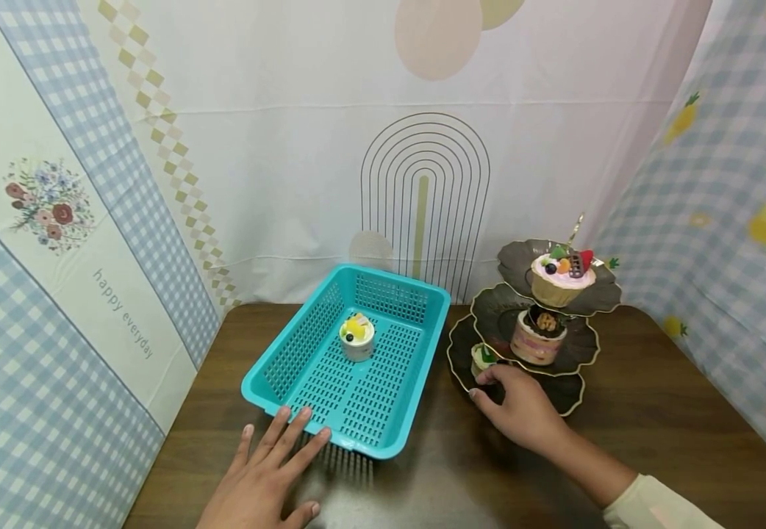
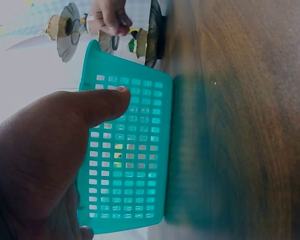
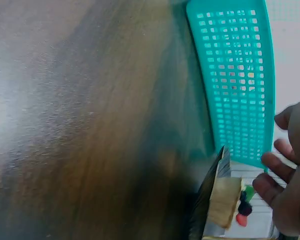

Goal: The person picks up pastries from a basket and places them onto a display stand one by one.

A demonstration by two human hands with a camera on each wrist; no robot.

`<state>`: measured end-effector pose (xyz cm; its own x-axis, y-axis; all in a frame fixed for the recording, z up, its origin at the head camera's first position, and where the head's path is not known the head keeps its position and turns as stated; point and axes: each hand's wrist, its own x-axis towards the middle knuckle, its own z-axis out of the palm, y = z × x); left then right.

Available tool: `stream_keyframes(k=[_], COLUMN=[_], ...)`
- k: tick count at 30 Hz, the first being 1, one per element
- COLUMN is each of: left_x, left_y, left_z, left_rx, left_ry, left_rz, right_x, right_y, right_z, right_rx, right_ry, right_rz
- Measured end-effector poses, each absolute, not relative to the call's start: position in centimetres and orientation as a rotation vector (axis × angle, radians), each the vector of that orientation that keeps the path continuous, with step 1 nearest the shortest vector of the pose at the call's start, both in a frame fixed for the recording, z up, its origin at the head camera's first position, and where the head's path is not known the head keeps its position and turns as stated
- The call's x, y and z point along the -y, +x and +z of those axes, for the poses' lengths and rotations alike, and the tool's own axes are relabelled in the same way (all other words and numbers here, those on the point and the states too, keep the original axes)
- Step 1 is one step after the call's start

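Observation:
My left hand (image 1: pixel 276 459) lies flat on the wooden table (image 1: pixel 654 411) with straight fingers, its fingertips against the near wall of a teal perforated basket (image 1: pixel 303 345). One small white cake (image 1: pixel 356 336) with yellow topping stands inside the basket. My right hand (image 1: pixel 498 389) reaches to the bottom plate of a dark three-tier stand (image 1: pixel 571 393), fingers loosely spread beside a small green-topped cake (image 1: pixel 482 357) and not closed on it. The right wrist view shows that cake (image 3: pixel 225 202) just off the spread fingers (image 3: pixel 277 167). In the left wrist view my thumb (image 2: pixel 97 105) lies along the basket wall (image 2: pixel 135 170).
The stand's middle tier carries a pink layered cake (image 1: pixel 537 334) and the top tier a fruit cupcake (image 1: pixel 562 275). Patterned cloth backdrops enclose the table on the left, back and right. Bare tabletop lies to the right of the stand and at the near edge.

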<state>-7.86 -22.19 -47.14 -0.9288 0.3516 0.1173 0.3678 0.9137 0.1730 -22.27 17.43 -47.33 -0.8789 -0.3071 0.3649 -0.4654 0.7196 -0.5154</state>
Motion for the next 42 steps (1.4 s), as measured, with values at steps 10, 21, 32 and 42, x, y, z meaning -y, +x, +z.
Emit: stream_keyframes(k=[10, 21, 32, 42], left_x=[22.3, 22.4, 22.1, 22.2], left_y=[-7.7, -7.8, -7.8, -7.8], left_z=[-46.8, -46.6, -46.5, -46.5], left_rx=[3.029, 3.019, 3.046, 3.049], left_ry=[-0.545, -0.555, -0.545, -0.545], left_rz=[-0.339, -0.336, -0.337, -0.333], right_x=[-14.3, -10.5, -8.1, -6.4], right_y=[-23.1, -25.6, -28.5, -29.8], right_z=[-45.2, -43.5, -43.2, -43.4], right_rx=[2.57, 2.671, 2.924, 3.002], right_ry=[0.923, 1.101, 1.073, 1.043], right_rz=[0.844, 0.823, 0.771, 0.737])
